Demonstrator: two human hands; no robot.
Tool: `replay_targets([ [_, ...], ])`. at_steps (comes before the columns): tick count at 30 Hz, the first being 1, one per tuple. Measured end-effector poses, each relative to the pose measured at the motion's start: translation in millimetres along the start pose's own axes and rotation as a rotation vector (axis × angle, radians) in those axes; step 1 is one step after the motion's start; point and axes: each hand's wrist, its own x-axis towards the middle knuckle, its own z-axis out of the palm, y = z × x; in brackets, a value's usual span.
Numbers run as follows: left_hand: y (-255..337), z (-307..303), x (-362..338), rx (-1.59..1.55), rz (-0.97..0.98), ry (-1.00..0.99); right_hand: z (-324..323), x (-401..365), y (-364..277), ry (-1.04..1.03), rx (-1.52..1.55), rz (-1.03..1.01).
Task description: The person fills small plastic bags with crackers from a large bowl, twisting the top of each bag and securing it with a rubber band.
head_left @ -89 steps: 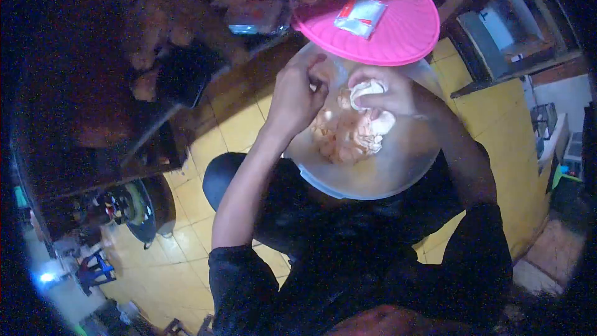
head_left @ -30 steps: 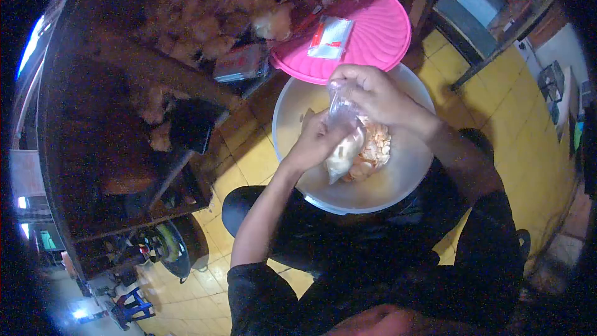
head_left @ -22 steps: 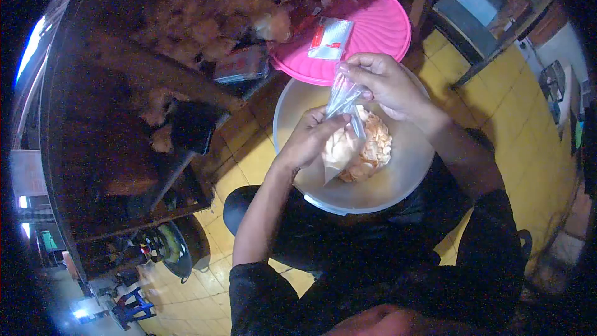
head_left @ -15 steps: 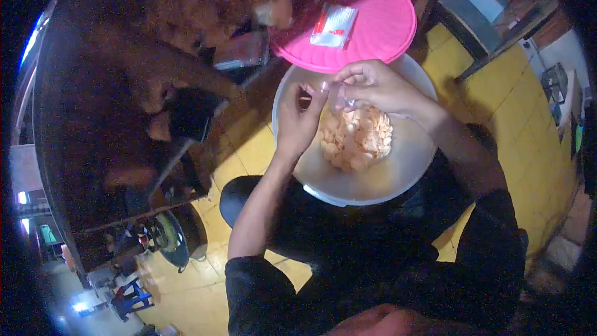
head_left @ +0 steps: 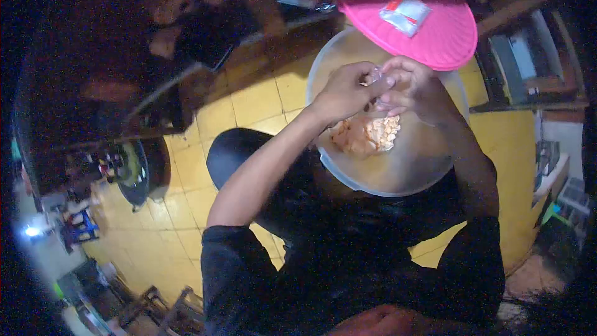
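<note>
Clear plastic bag (head_left: 376,75), one: pinched between my left fingers (head_left: 375,91) and right fingers (head_left: 404,65), inside the tub's (head_left: 410,177) far edge. Pale flakes (head_left: 368,135): below, nearer its left edge.

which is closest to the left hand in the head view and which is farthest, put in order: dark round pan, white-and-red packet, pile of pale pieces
Nearest to the left hand first:
1. pile of pale pieces, just below, in the bowl
2. white-and-red packet, up and right, on the pink lid
3. dark round pan, far left, lower

Black short-sleeved top (head_left: 348,280), dark trousers (head_left: 239,157), bare forearms (head_left: 268,165)
</note>
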Motion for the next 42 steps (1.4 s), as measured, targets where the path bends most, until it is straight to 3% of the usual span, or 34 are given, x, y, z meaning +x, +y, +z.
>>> replay_targets([
  [3, -11, -6, 2, 0.001, -0.036, 0.058, -10, 7, 8, 0.010, -0.046, -0.019],
  [5, -9, -14, 0, 0.624, 0.436, 0.393, -15, 10, 9, 0.124, 0.112, 0.050],
  [7, -12, -19, 0, 0.654, 0.384, 0.390, -35, 15, 34, 0.096, 0.109, 0.078],
  [9, -11, -17, 6, 0.286, 0.510, 0.508, -44, 25, 54, 0.077, 0.111, 0.103],
  [10, -6, -25, 7, 0.408, 0.852, 0.572, -44, 29, 58, -0.210, -0.281, 0.114],
  [11, -3, -29, 1, 0.406, 0.848, 0.588, -44, 33, 66, -0.495, -0.670, 0.118],
  [13, 0, -36, -12, 0.583, 0.419, 0.482, -41, 45, 141, -0.570, -0.631, 0.211],
  [16, 3, -44, -11, 0.639, 0.264, 0.445, -13, 67, 184, -0.712, -0.708, 0.442],
  [19, 6, -41, -13, 0.676, 0.204, 0.534, 32, 82, 207, -0.723, -0.862, 0.546],
  [25, 28, -47, -22, 0.803, 0.167, 0.483, 68, 64, 221, -0.545, -0.878, 0.618],
  [28, 34, -48, -24, 0.875, 0.188, 0.393, 55, 53, 202, -0.430, -0.744, 0.636],
  [30, 21, -35, -11, 0.748, 0.254, 0.507, 44, 43, 179, -0.351, -0.600, 0.665],
  [32, 10, -29, 8, 0.652, 0.308, 0.461, 38, 35, 147, -0.266, -0.398, 0.712],
  [35, 16, -20, 3, 0.635, 0.125, 0.605, 20, 38, 111, -0.249, -0.096, 0.661],
  [37, 16, -24, 7, 0.670, 0.282, 0.418, 0, 26, 89, -0.333, -0.896, 0.130],
  [39, 17, -26, 0, 0.597, 0.294, 0.465, -2, 11, 54, -0.257, -0.751, 0.188],
  [40, 15, -29, -1, 0.583, 0.289, 0.374, -6, 2, 34, -0.180, -0.604, 0.251],
  [41, 13, -29, 3, 0.571, 0.292, 0.277, -13, -5, 15, -0.232, -0.601, 0.258],
  [42, 2, -25, 13, 0.577, 0.328, 0.313, -14, -13, -1, -0.154, -0.576, 0.194],
])
